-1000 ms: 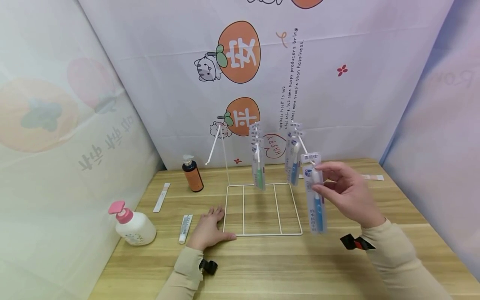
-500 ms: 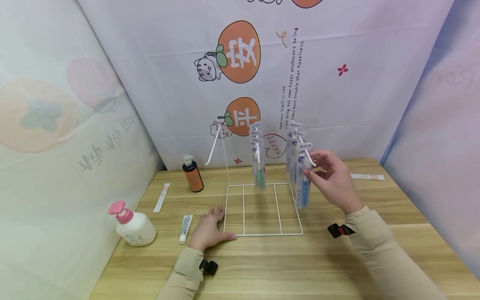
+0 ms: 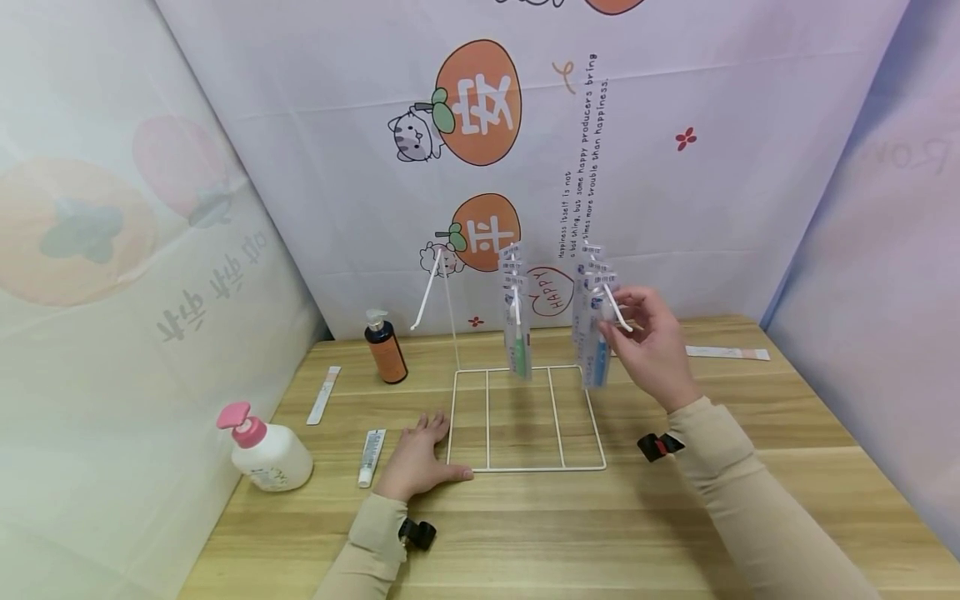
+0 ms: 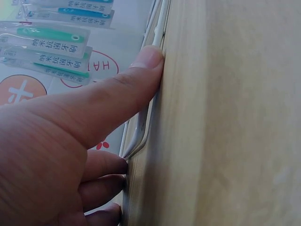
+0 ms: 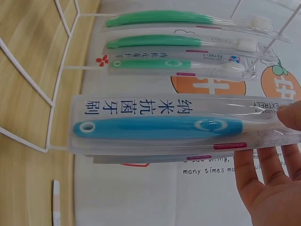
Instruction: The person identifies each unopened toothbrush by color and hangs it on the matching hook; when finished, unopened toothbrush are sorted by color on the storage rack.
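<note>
Head view: our right hand [image 3: 651, 346] pinches the blue toothbrush pack [image 3: 597, 333] at its top, on the wire rack's [image 3: 525, 417] right hook; our left hand [image 3: 417, 458] lies flat, holding nothing, on the table [image 3: 525, 533] against the rack's base. Left wrist view: straight fingers [image 4: 117, 94] touch the wire. Right wrist view: the pack hangs beside green toothbrush packs [image 5: 183, 42].

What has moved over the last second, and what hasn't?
The right hand carried the blue toothbrush pack up and back onto the rack's right hook, beside the packs already there. The left hand stayed flat by the wire base.
</note>
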`<state>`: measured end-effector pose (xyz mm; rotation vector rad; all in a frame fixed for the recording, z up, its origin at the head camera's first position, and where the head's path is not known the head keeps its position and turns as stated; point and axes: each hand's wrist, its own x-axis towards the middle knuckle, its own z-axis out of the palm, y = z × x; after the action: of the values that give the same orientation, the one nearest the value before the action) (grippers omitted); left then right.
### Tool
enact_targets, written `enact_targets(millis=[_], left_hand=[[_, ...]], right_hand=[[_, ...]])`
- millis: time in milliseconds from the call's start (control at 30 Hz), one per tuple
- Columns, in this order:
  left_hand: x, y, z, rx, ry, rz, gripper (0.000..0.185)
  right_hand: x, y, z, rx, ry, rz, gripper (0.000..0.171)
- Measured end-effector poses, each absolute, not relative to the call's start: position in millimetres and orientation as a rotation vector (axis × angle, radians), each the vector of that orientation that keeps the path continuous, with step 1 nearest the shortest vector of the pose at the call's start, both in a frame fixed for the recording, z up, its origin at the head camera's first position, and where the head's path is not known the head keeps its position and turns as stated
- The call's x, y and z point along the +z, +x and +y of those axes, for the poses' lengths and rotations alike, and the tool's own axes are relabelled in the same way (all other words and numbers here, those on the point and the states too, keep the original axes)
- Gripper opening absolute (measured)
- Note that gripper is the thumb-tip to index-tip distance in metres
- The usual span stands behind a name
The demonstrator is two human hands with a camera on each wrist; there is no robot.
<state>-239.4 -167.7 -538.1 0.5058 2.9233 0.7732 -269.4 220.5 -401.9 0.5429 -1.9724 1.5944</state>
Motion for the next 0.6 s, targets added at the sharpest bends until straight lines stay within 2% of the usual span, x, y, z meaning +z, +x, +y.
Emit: enact_targets(millis=[600], left_hand=[[-535.8, -237.2, -165.8, 0.761, 0.496, 2.921, 0.110]], right_hand=[[-403.9, -272.6, 219.8, 1.613, 0.530, -1.964, 0.042]])
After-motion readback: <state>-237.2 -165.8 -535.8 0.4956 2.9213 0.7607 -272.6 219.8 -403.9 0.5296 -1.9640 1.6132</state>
